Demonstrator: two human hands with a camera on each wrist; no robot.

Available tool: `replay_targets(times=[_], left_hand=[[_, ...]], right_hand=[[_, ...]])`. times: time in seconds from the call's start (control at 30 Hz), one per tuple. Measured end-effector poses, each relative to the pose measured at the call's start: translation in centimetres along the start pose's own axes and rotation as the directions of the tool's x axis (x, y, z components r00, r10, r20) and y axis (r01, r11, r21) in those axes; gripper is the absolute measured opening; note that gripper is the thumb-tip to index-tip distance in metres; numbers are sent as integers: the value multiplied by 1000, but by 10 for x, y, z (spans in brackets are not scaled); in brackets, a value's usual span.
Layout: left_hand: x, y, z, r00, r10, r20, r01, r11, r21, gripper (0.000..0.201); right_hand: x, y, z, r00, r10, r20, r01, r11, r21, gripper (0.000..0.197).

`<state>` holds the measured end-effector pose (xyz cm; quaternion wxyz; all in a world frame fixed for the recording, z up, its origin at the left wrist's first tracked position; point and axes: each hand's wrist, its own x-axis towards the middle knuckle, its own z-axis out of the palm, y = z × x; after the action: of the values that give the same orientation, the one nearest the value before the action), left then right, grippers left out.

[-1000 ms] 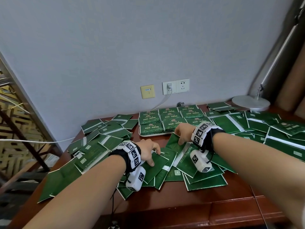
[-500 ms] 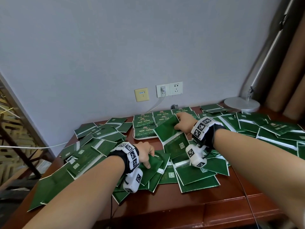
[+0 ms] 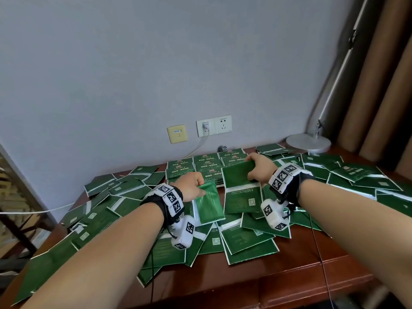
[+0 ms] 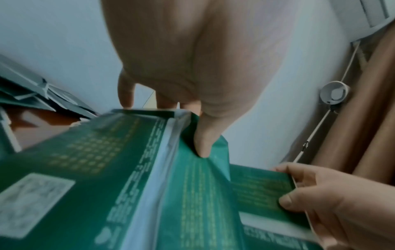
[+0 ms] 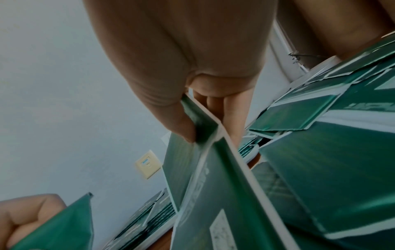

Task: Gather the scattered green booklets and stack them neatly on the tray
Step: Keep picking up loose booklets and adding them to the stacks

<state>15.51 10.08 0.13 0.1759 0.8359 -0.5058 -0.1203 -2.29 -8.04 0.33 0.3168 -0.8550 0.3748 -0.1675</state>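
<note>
Glossy green booklets, flat and rectangular, one pinched in each of both hands (image 3: 225, 177).

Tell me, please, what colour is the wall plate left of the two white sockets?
The wall plate is pale yellow, clearest in the head view.

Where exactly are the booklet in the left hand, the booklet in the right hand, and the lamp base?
left-hand booklet (image 3: 209, 202): head view, middle of its green cover.
right-hand booklet (image 3: 236, 175): head view, raised upper flap.
lamp base (image 3: 307, 142): head view, top of the round disc.
</note>
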Motion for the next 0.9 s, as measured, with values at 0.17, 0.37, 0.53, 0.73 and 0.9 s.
replay_targets(times=[0.17,0.37,0.53,0.73,0.9], left_hand=[[13,5,6,989,-102,-111,85,985,-150,18],[10,1,5,947,-267,-178,190,913,-360,27],[12,-33,11,964,-233,-129,167,906,-390,46],[-27,-27,5,993,-115,38,120,978,-172,37],[-41,-22,3,976,-80,203,88,996,-30,44]], right_hand=[[-3,24,-12,1000,12,-28,-15,992,-127,36],[-13,30,-21,999,-46,28,51,971,-233,18],[-19,25,-16,981,-113,155,155,943,-294,27],[-35,18,-8,894,17,448,197,883,-426,34],[-43,15,-2,897,28,441,201,864,-462,34]])
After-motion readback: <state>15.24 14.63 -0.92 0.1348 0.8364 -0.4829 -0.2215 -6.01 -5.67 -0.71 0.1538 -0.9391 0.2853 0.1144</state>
